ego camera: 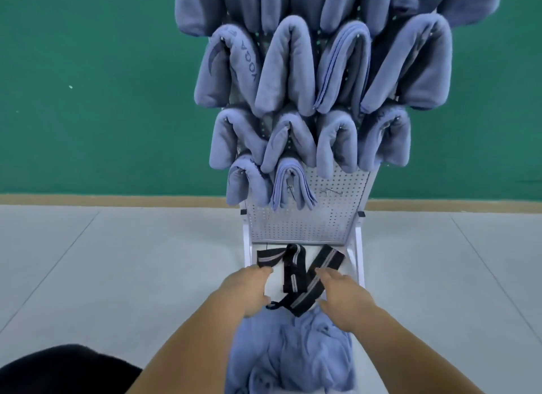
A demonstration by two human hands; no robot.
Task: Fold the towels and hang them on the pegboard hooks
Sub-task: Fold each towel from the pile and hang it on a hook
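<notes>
Both hands reach forward. Loose towel (293,352) lies crumpled between the wrists, under both thumbs. Left hand (249,291): fingers curled down at one end of the black straps (294,272); grip cannot be told. Right hand (343,297): fingers fairly straight, relaxed, tips on the straps. Beyond the fingertips stands the pegboard (302,226), folded towels (287,71) hung in rows above, one hook (330,192) bare.

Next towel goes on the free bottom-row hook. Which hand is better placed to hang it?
Right, probably. The bare hook sits right of the two bottom-row towels, roughly above the right hand; the left hand lies below those towels.
</notes>
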